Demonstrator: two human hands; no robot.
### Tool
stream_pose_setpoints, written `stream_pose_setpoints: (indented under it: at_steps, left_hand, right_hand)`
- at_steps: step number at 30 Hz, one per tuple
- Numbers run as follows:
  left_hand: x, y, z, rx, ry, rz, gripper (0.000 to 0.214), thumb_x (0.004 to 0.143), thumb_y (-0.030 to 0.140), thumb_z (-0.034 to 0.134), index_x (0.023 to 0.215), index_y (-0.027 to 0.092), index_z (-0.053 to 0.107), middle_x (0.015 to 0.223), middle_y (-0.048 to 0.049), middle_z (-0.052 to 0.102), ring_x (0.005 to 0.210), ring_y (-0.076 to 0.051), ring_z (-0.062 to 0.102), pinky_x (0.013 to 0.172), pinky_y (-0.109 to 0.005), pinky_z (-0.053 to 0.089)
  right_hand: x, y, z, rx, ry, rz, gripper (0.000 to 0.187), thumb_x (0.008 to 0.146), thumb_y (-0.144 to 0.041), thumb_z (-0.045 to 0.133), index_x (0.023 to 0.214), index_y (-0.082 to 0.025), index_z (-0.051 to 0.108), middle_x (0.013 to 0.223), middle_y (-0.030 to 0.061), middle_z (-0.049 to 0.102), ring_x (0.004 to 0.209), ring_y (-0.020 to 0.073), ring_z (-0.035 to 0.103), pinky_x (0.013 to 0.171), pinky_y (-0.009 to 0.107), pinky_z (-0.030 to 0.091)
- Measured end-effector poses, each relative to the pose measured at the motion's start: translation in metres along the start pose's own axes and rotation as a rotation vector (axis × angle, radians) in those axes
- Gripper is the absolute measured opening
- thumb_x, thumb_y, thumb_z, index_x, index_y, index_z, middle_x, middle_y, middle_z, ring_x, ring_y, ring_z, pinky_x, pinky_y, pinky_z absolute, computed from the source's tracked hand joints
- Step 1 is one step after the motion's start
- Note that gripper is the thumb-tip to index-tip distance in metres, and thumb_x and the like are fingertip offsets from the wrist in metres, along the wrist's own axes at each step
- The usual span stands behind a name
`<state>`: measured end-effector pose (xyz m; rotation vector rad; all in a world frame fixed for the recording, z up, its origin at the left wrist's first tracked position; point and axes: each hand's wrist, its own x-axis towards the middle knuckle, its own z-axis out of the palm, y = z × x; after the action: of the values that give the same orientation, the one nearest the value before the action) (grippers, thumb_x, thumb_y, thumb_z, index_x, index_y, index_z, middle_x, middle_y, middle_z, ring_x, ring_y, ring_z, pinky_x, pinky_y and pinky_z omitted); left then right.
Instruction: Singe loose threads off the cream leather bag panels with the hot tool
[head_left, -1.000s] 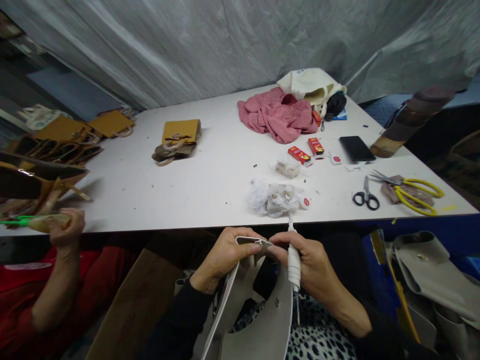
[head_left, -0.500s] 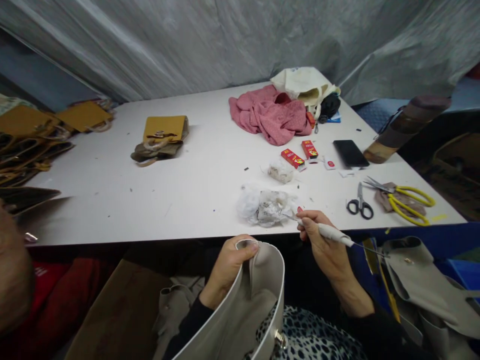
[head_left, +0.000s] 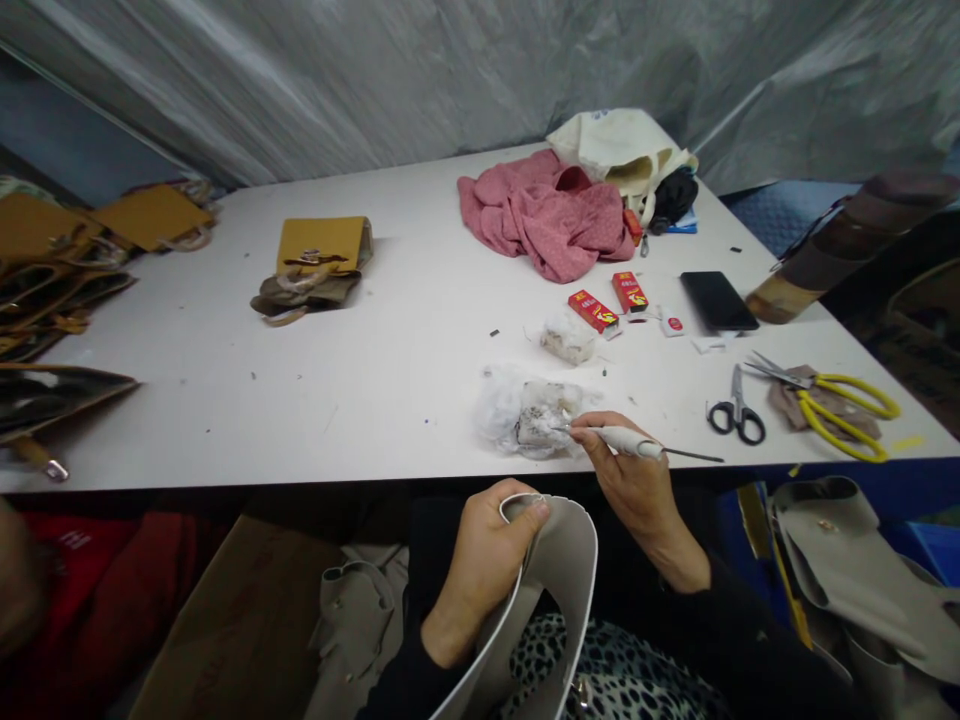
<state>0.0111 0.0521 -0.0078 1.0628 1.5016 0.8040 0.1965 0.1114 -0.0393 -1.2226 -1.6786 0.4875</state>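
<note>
the right hand (head_left: pixel 637 485) is closed around a slim white-handled tool (head_left: pixel 624 440), pinched between thumb and fingertips like a pen. the tool's long axis runs nearly level from side to side: its fine tip points away to the left of the hand and meets, or all but meets, the crumpled clear plastic wad with a grey-white lump inside (head_left: pixel 529 412), which lies on the white table (head_left: pixel 375 380) just beyond the near edge; a thin dark rod trails out of the handle's far end to the right. the left hand (head_left: pixel 484 565) sits lower and nearer the body, clamped on the curved rim of a pale grey leather bag (head_left: pixel 577 545), thumb on top of the edge and fingers behind it. the bag's rim lies down and to the left of the right hand, close by but not touching it, so the tool's tip is aimed away from it. black-handled scissors (head_left: pixel 736 415) lie on the table to the right of the tool hand, well apart.
</note>
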Motion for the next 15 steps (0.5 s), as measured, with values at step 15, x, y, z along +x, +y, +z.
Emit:
stream_pose_setpoints:
  at_steps: [15]
  left_hand:
    - [0.003,-0.004,0.0,-0.032,-0.044,-0.039,0.014,0.075,0.029,0.075,0.081,0.016,0.075,0.078,-0.0045,0.075,0.073,-0.019,0.063,0.069,-0.029,0.046]
  right_hand:
    - [0.035,-0.009,0.011,-0.416,-0.226,-0.259,0.045,0.109,-0.05,0.041,0.085,-0.02,0.063,0.08,0.0074,0.069,0.074,0.0225,0.062,0.066,0.034,0.042]
